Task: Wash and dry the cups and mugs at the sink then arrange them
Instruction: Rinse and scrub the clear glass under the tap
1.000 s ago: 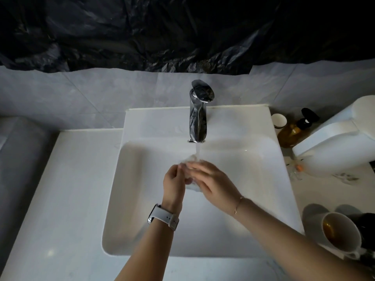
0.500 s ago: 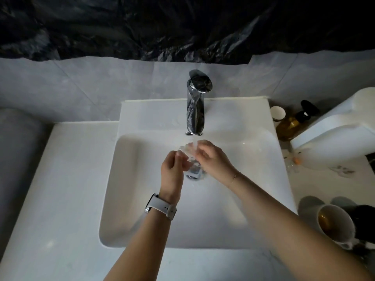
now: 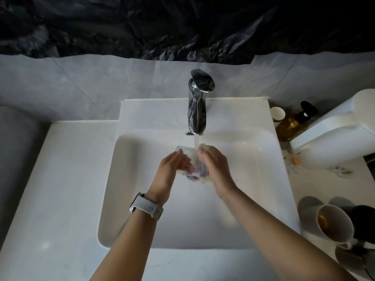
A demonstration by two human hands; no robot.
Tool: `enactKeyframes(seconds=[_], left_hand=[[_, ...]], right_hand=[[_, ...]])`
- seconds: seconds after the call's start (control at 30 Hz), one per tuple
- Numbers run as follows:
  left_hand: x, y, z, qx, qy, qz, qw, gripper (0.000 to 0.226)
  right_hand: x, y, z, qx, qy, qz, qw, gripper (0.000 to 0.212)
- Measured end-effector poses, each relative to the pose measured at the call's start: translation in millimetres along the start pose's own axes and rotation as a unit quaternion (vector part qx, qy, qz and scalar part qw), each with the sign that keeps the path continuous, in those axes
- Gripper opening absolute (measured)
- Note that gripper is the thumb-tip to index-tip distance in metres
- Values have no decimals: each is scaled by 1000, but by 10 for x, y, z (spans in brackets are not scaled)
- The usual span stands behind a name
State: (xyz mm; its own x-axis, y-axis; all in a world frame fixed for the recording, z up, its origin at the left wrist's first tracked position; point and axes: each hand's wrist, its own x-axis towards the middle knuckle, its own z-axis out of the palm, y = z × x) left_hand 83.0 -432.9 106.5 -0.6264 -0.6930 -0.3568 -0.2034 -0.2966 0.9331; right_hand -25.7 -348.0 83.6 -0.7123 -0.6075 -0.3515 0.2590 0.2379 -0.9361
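Left fingers: the left hand point(image 3: 172, 169) curls around a clear glass cup point(image 3: 189, 159) from its 9 o'clock side; the fingertips reach up to the rim.
Right fingers: the right hand point(image 3: 216, 169) closes on the same cup from the 3 o'clock side; some foam or a wet cloth seems to be under the fingers, I cannot tell which.
Cup: it is held between both hands over the middle of the basin, just under the water stream point(image 3: 195, 141), and it does not touch the sink point(image 3: 142, 179).
Tap: the faucet point(image 3: 197, 110) stands at 12 o'clock from the hands and it is running.
Waiting things: a white mug point(image 3: 334, 226) with brown stains inside and a dark mug point(image 3: 365, 220) just beside it, at 4 o'clock on the counter point(image 3: 60, 199).
Other things: a brown pump bottle point(image 3: 292, 123) at 2 o'clock.
Step in hand: I think it is rinsing or rubbing the glass cup.
How to do it well: wet glass is slippery, so one hand should keep a firm hold while the other rubs; turn the cup so the water enters the opening, and keep it low over the basin in case it slips.
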Motion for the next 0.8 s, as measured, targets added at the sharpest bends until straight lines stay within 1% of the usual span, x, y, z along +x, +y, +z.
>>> enactKeyframes(seconds=[0.03,0.1,0.13,0.17,0.2,0.23,0.27,0.3,0.33,0.37,0.4,0.47,0.53,0.57,0.67,0.73,0.8], left_hand=[[28,49,-3,-5,-5,-23,1000,40],[64,119,27,6,10,-35,999,41],[77,130,54,11,25,-33,999,40],[87,127,79,7,47,-29,998,40],[89,120,108,-3,72,-27,997,40],[86,109,140,-18,99,-23,995,40],[77,100,178,-35,123,-15,992,40],[64,93,216,-52,144,-3,988,39],[55,83,247,-65,162,10,985,38],[54,74,267,-71,178,24,981,40],[56,72,274,-73,189,38,978,43],[65,92,267,-76,200,64,975,46],[67,128,270,-73,206,75,973,46],[65,142,283,-73,212,75,972,47],[88,142,325,-103,243,42,964,49],[143,128,310,-132,268,-10,954,49],[221,102,265,-164,283,-57,943,47]], right_hand=[[-6,19,1,-23,-4,-55,998,12],[-35,39,24,-47,-18,-158,986,10],[-44,38,41,-65,-18,-196,978,15],[-50,28,51,-69,-15,-210,975,23],[-46,4,67,-52,-13,-195,979,26],[-35,-31,90,-18,-4,-146,989,23],[-17,-78,119,25,3,-72,997,23],[0,-110,154,62,7,11,998,31],[-18,-150,188,99,9,84,992,40],[-50,-148,226,125,21,118,985,44],[-111,-157,262,138,37,118,983,45],[-248,-162,294,115,72,69,988,39],[-284,-227,294,102,78,22,991,21],[-252,-261,293,88,75,3,993,18],[-145,-289,288,-7,62,-104,993,27],[-149,-128,270,-81,41,-191,977,38],[-246,60,212,-129,13,-261,957,44]])
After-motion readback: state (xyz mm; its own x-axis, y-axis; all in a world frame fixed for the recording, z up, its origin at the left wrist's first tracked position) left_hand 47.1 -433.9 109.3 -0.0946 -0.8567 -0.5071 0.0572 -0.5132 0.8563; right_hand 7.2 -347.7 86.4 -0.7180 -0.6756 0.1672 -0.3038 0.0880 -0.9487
